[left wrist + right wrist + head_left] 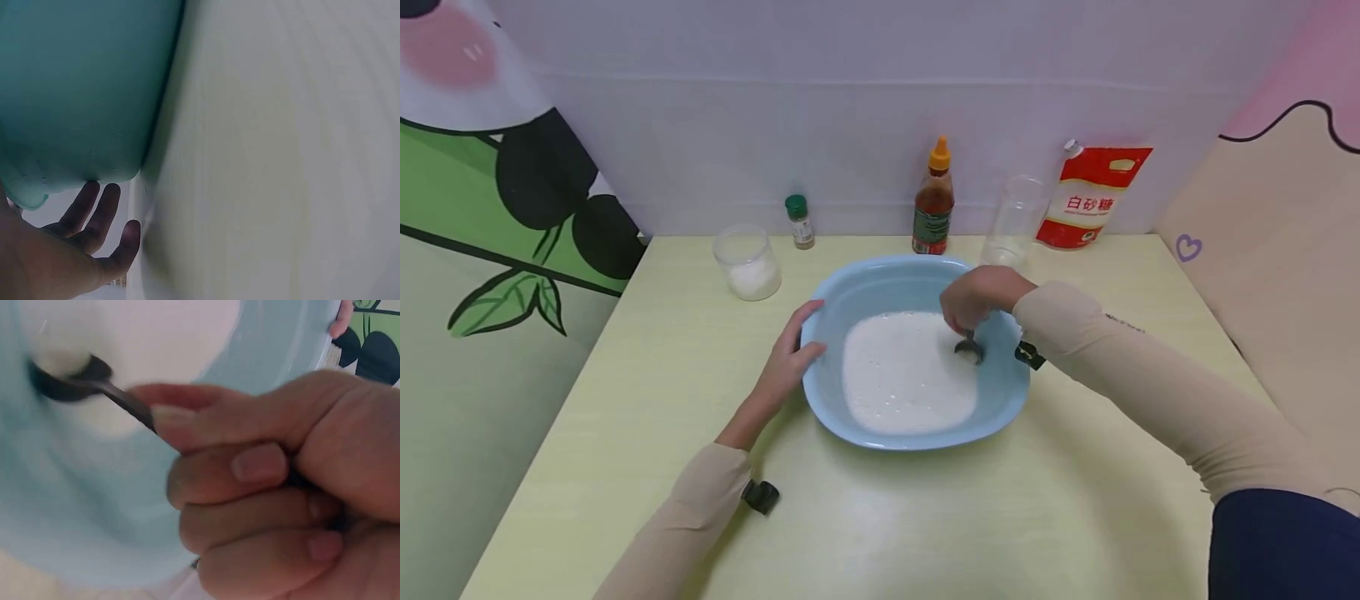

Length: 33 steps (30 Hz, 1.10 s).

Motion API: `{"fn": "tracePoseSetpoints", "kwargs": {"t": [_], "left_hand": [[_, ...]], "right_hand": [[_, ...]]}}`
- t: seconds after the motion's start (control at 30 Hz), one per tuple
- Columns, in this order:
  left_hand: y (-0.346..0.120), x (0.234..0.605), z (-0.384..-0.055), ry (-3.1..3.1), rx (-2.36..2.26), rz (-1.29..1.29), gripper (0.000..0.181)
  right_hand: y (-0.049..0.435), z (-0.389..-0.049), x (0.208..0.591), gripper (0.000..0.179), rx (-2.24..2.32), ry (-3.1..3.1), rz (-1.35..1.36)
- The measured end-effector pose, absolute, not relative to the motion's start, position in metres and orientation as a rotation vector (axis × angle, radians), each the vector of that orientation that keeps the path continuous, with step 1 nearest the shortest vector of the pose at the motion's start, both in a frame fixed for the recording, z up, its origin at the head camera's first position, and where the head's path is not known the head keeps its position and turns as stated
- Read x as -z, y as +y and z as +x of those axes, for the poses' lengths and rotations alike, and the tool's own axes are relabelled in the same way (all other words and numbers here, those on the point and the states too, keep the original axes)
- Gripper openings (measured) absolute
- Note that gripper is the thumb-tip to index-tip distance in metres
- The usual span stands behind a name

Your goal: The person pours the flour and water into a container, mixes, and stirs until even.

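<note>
A light blue plastic basin [917,440] holds a pool of white, bubbly liquid [906,375]. My right hand [976,296] grips the handle of a dark metal spoon [72,382] inside the basin's right side. The spoon's bowl, with some white stuff in it, is over the liquid's right edge; whether it touches the liquid I cannot tell. At the basin's left side, my left hand [790,350] holds the rim, thumb on top. In the left wrist view the fingers [94,225] are spread along the outer wall, and the thumb is mostly hidden.
Along the table's back stand a clear cup [748,262] with white contents, a green-capped small jar [801,223], a sauce bottle [933,204], a tall clear glass [1015,218] and a red-and-white sugar pouch [1088,200]. A pale curtain [850,150] hangs behind them.
</note>
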State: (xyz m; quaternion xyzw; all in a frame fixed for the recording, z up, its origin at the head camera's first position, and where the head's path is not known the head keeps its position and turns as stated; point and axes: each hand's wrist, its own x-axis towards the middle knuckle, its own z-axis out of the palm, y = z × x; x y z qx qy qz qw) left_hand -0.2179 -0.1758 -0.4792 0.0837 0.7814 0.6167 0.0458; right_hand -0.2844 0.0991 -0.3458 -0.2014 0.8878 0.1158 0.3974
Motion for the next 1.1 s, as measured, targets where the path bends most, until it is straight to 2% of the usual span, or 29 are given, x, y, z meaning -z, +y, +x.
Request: {"fn": "tracePoseSetpoints", "kwargs": {"t": [0.07, 0.27, 0.4, 0.53, 0.83, 0.97, 1.1], "left_hand": [[-0.177, 0.479, -0.218, 2.39, -1.879, 0.26, 0.065], [-0.175, 0.477, -0.216, 2.404, -1.871, 0.254, 0.064], [-0.173, 0.475, -0.215, 2.411, -1.867, 0.265, 0.065], [-0.172, 0.476, -0.215, 2.395, -1.88, 0.269, 0.065], [-0.172, 0.477, -0.217, 2.404, -1.864, 0.275, 0.065], [-0.174, 0.475, -0.215, 2.407, -1.861, 0.26, 0.064], [-0.176, 0.474, -0.213, 2.411, -1.858, 0.25, 0.064]], "right_hand": [[0.093, -0.281, 0.349, 0.016, -0.308, 2.134, -0.589], [0.064, -0.273, 0.368, 0.017, 0.016, 1.957, -0.657], [0.044, -0.271, 0.376, 0.023, 0.149, 2.079, -0.801], [0.034, -0.275, 0.378, 0.028, 0.082, 2.325, -0.952], [0.057, -0.277, 0.375, 0.012, -0.244, 2.751, -0.872], [0.07, -0.268, 0.364, 0.016, -0.459, 2.732, -0.844], [0.079, -0.262, 0.354, 0.015, -0.49, 2.624, -0.769]]}}
